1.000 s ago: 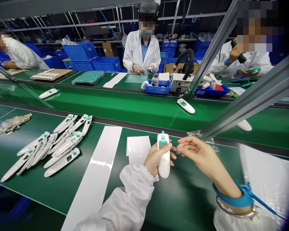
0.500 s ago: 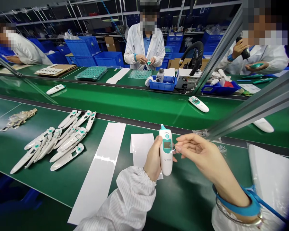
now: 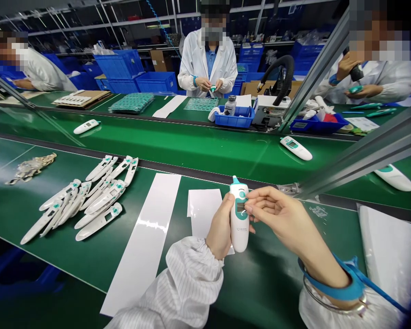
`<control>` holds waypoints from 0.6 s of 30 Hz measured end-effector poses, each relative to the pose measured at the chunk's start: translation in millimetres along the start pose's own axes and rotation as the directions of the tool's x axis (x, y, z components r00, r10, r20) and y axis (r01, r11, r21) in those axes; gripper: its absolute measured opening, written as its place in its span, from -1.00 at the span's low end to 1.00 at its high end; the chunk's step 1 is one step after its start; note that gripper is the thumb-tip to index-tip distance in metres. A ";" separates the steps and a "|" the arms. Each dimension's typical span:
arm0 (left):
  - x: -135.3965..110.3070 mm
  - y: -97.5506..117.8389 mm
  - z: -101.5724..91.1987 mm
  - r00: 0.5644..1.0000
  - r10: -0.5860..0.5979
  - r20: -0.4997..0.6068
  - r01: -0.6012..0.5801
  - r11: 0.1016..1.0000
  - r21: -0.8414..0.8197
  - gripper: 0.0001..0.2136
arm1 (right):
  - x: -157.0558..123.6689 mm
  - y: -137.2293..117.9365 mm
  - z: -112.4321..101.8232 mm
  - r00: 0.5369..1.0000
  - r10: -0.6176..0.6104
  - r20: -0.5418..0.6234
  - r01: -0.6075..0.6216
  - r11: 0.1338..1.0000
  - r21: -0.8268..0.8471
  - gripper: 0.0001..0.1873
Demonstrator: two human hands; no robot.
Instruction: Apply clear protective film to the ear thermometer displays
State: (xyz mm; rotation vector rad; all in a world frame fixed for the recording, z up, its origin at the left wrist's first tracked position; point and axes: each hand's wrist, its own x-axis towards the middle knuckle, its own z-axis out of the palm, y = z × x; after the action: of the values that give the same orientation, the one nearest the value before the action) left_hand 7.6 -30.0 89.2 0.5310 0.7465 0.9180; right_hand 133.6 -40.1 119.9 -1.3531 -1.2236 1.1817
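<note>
The left hand point(image 3: 221, 228) clasps a white-and-teal thermometer point(image 3: 240, 240) above the green table point(image 3: 270, 283), fingers closed round its body. The right hand point(image 3: 277, 212) has its fingertips at the screen point(image 3: 240, 207) — whether they pinch anything, I cannot tell. Beyond the belt point(image 3: 192, 146), a blue tray point(image 3: 231, 121) holds a bottle point(image 3: 230, 107); a blue bin point(image 3: 308, 126) — farther right — contains something red point(image 3: 329, 118).
</note>
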 end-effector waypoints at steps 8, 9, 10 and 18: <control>-0.4 1.4 1.5 1.000 0.022 0.003 -0.022 0.999 0.029 -0.70 | -0.6 -0.2 -1.3 1.000 -0.003 -0.010 0.003 1.000 -0.016 -0.69; -0.6 1.7 1.8 1.000 0.026 0.006 -0.026 0.999 0.034 -0.69 | -0.9 -0.4 -1.4 1.000 -0.002 -0.010 0.001 1.000 -0.018 -0.70; -0.8 1.9 2.1 0.999 0.030 0.010 -0.031 0.999 0.038 -0.69 | -1.2 -0.5 -1.5 1.000 -0.002 -0.009 0.002 1.000 -0.020 -0.71; -3.8 5.1 3.0 0.997 0.061 0.039 -0.063 0.996 0.062 -0.69 | -1.0 -2.1 -1.5 1.000 -0.019 -0.010 0.018 0.996 -0.086 -0.76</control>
State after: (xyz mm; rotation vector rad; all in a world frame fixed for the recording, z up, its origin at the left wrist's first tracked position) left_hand 5.8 -31.0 95.9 0.6284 0.7308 0.9418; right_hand 134.9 -41.0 122.2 -1.4064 -1.2891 1.1192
